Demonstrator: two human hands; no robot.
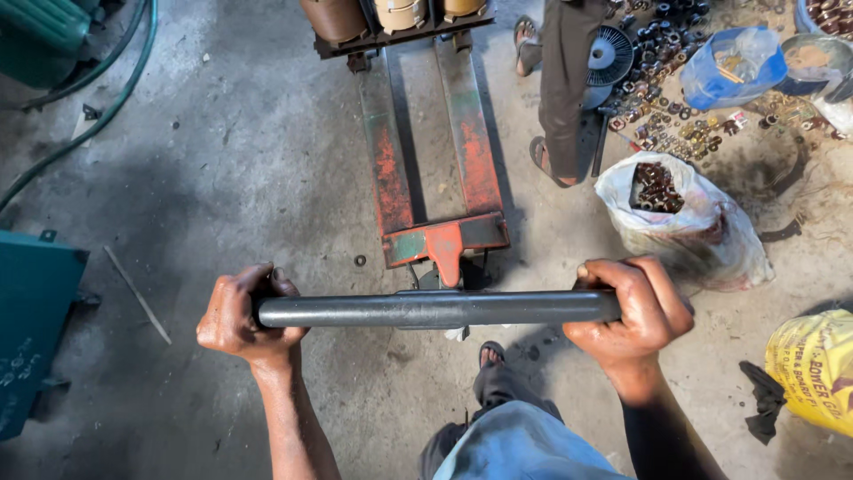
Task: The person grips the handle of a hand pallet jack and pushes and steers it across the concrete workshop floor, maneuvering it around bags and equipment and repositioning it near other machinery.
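Left hand (pixel 242 311): fist wrapped round the left end of the bar (pixel 435 308), knuckles up, fingers curled under.
Right hand (pixel 633 309): clamped round the right end of the same bar, thumb side inward.
Bar: dark round handle, level, running left to right across the near middle, a hand at each end.
Pallet jack (pixel 431 169): straight beyond the bar; two worn red-green forks run to the far edge, the red hub just behind the bar's middle.
Load (pixel 397 16): brown and cream cylinders on the fork tips, far centre.
Own foot (pixel 491 356): sandalled, on the floor just near of the bar.
Other person (pixel 562 80): dark trouser legs, sandals, standing far right of the forks.
Sack (pixel 680 218): white, open, full of dark metal parts, just beyond the right hand.
Yellow bag (pixel 817 369): near right edge.
Green box (pixel 31 329): left edge.
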